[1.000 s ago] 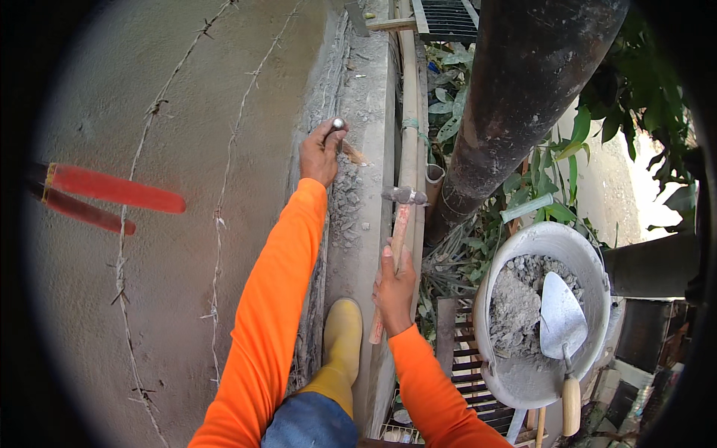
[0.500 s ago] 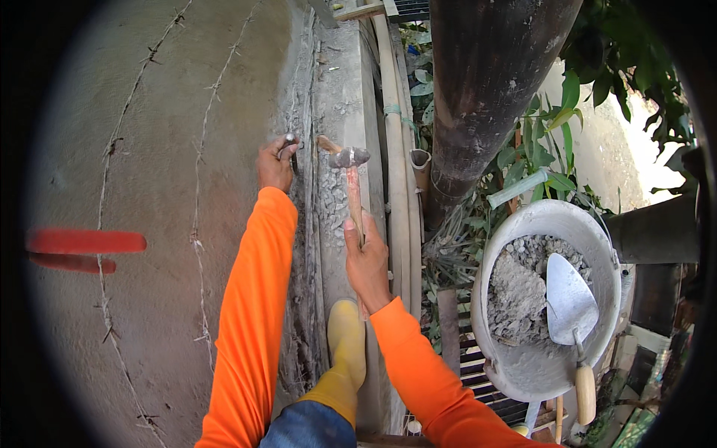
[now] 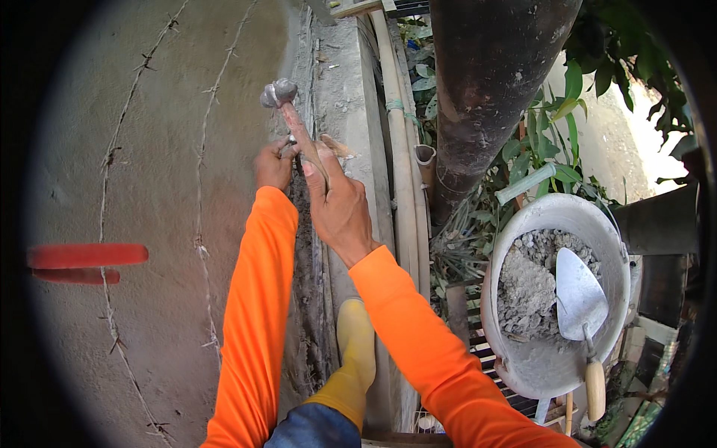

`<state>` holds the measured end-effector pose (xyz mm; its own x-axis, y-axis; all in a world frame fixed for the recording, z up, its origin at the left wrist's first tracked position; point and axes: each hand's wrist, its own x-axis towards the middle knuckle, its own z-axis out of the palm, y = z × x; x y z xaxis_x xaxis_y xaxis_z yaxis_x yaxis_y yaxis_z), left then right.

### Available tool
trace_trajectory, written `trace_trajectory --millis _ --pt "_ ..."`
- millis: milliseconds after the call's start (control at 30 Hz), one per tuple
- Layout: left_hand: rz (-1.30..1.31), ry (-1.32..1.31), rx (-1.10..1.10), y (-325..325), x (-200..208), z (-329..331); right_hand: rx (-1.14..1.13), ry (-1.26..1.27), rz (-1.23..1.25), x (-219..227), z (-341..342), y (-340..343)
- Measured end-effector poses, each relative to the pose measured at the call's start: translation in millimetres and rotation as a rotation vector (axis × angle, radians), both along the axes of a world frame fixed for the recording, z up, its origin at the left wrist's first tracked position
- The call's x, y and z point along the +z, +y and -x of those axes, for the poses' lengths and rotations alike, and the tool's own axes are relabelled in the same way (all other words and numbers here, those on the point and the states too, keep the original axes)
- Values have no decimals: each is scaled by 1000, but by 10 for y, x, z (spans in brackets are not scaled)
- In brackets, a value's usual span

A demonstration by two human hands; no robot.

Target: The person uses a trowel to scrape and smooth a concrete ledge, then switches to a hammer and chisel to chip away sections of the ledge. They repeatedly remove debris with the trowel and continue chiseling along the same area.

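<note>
My left hand is closed around a chisel, of which only the shiny top end shows; the rest is hidden by my fingers and the hammer. It sits against the foot of the grey wall, by a rough broken seam. My right hand grips the wooden handle of a hammer. The hammer's grey, dusty head is raised above and beyond the chisel, and its handle crosses close over my left fingers. A flat piece of wood lies on the ledge beside my right hand.
Barbed wire runs along the wall. At right, a bucket holds grey mortar and a trowel. A thick dark pipe stands beyond bamboo poles. My yellow boot rests on the ledge.
My right hand has swung the hammer up and to the left, from over the ledge to above my left hand. The left hand stays almost in place on the chisel.
</note>
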<state>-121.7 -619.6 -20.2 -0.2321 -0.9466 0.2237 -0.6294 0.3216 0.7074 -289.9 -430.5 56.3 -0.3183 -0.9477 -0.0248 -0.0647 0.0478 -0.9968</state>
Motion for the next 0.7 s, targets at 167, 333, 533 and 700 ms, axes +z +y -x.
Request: trace_trajectory --millis 167,333,533,700 --pt "-66 23 64 12 -33 57 78 144 -218 44 93 -37" --pt "39 -161 52 -2 30 -8 -58 -112 26 28 112 -80" --pt "-44 -209 23 -78 -8 -39 48 124 -161 -12 121 -103" --pt "24 -272 51 -68 -23 -49 60 148 -222 -28 149 -109"
